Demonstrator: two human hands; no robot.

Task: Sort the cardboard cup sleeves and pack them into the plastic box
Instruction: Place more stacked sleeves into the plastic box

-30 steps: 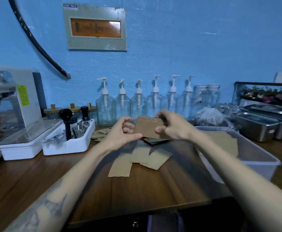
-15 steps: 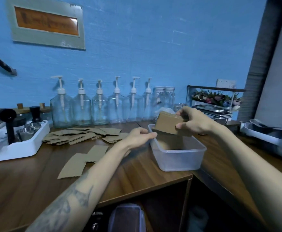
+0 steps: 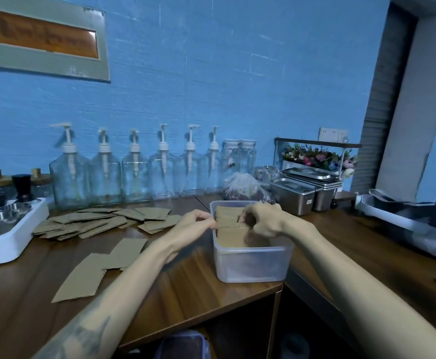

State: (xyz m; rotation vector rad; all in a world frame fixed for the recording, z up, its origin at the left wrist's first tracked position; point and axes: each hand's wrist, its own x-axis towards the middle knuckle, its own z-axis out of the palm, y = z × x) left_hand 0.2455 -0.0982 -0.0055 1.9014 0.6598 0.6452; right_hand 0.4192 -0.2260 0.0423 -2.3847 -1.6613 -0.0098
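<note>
Head view: both hands are working at the plastic box [image 3: 253, 265], which is standing near the front corner of the surface [image 3: 196, 283].
Right hand [image 3: 266, 221]: its fingers are curling down inside the box, grasping the bundle of sleeves [image 3: 231, 224] from the right end.
Left hand [image 3: 197, 225]: its fingertips are pinching the left end of the same bundle at the box's left wall.
Bundle: the sleeves are standing on edge and sitting partly in the box, on top of sleeves already lying flat there.
Step in hand: this looks like seating the bundle, so both grips should be easing it down evenly, keeping the edges squared so none fan out or catch on the rim.
Risk: letting go of one end early would probably be tipping the stack sideways.
Loose sleeves [image 3: 103, 221]: a scattered pile is lying to the far left of the box, with a few more sleeves [image 3: 103, 268] nearer, all waiting to be sorted.
</note>
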